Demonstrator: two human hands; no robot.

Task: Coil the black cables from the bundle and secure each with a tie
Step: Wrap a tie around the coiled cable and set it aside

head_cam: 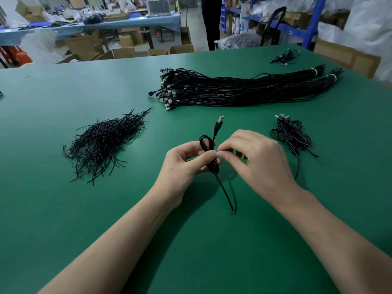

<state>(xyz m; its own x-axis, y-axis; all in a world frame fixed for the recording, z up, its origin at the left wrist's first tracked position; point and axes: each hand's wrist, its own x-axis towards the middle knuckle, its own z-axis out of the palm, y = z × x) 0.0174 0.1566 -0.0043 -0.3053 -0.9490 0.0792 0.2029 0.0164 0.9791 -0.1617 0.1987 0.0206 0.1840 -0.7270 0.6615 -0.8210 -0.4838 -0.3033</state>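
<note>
Cable point(209, 154) coiled, gripped mid-length in my left hand point(184, 164); my right hand point(258, 158) pinches tie point(218, 150) against it. Both over bench point(106, 219), between tie pile point(101, 143) and finished coils point(293, 136), well apart.

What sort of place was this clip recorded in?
Probably a small factory or packing workshop: a green table holds a big cable bundle and a heap of ties, with cardboard boxes and blue shelving behind.
</note>
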